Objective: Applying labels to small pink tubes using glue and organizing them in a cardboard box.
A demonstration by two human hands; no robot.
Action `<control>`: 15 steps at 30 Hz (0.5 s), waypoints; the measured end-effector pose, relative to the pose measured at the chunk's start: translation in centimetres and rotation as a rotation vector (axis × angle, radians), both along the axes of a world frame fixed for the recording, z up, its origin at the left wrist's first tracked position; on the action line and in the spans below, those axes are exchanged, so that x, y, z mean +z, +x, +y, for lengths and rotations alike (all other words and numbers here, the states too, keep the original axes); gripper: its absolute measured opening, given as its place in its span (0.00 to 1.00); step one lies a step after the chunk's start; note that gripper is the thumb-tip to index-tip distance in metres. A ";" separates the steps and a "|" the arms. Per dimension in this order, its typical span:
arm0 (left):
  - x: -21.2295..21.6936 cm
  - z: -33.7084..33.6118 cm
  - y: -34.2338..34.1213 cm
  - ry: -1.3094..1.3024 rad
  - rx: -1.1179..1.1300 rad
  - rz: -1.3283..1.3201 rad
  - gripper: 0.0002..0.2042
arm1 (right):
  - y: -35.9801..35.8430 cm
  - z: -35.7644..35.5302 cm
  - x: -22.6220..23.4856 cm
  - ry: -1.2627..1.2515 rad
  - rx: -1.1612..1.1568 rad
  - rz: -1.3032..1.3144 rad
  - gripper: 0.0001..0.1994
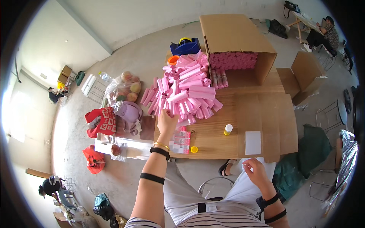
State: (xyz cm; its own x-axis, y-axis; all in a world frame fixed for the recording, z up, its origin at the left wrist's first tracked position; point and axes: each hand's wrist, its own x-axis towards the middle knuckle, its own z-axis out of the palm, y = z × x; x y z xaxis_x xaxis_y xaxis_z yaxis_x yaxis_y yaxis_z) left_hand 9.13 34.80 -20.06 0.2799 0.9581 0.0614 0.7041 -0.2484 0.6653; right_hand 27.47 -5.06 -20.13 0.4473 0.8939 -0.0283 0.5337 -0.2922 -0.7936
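Observation:
A heap of pink rolls (186, 85), which look like rolled thin plastic, lies on the wooden table. At its near edge my left hand (166, 122) has its fingertips closed around the end of a pink roll, partly hidden by the fingers. Just this side of that hand are printed pink-and-white labels (181, 141) and a yellow cap (194, 149). My right hand (257, 173) hovers over my lap by the front table edge, fingers loosely bent and apart, holding nothing. Nearest to it is a white card (253, 143) on a cardboard flap.
A large cardboard box (239, 34), its open side toward me, holds stacked pink rolls. Behind the heap stands a blue tape dispenser (185, 46). A glue bottle (228, 129) stands on the table. Left are a fruit bag (125, 89) and red bag (102, 121).

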 end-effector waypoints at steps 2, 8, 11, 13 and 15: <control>-1.2 0.3 -2.5 -0.219 -0.012 -0.526 0.11 | -0.6 0.8 1.1 0.005 0.056 -0.013 0.05; 9.5 -12.8 0.0 -0.755 -0.070 -1.211 0.10 | -2.0 3.8 7.9 0.183 0.103 0.198 0.07; 11.1 -17.7 -1.6 -0.836 -0.221 -1.311 0.11 | -3.8 5.4 11.7 0.287 0.153 0.340 0.13; 11.7 -20.3 -2.6 -0.861 -0.313 -1.342 0.12 | -5.0 5.8 13.8 0.367 0.237 0.400 0.17; 12.8 -22.8 -3.1 -0.813 -0.366 -1.352 0.12 | -6.6 6.0 15.0 0.421 0.298 0.438 0.20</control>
State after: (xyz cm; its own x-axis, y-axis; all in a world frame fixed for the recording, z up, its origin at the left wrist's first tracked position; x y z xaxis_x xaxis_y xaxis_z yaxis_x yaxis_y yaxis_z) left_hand 6.03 12.04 -7.28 0.6533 0.7567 -0.0239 -0.4891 0.4459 0.7496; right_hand 20.88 0.94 -5.13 0.2069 0.9517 0.2267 0.1463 0.1990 -0.9690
